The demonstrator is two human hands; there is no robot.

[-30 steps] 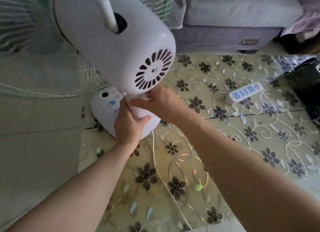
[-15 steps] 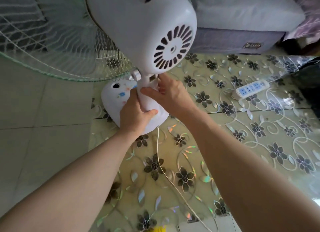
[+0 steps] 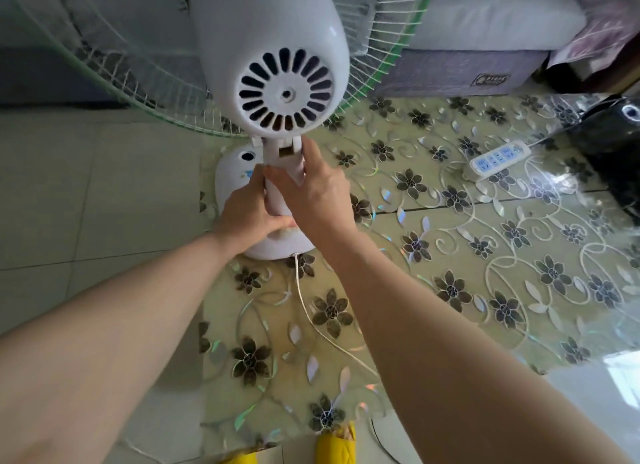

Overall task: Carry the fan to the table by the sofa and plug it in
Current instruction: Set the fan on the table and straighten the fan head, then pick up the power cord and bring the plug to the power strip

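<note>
Fan (image 3: 277,83) stands on the tabletop's (image 3: 485,273) far left corner; our left hand (image 3: 247,214) and right hand (image 3: 317,193) clasp its neck, steadying it. Power strip (image 3: 498,159) waits right.

Looks like somebody's living room, a regular home. There's a grey sofa (image 3: 478,48) along the back with a pale cushion on top and some pinkish fabric (image 3: 602,17) draped over its right end. Right in front of it is a low table (image 3: 485,290) covered with a shiny clear plastic sheet printed with dark flowers and swirly vines, very household. A white power strip (image 3: 498,159) with blue sockets is lying on it. The floor (image 3: 69,193) is plain pale tile, and yellow slippers (image 3: 334,444) peek in at the bottom edge.
</note>
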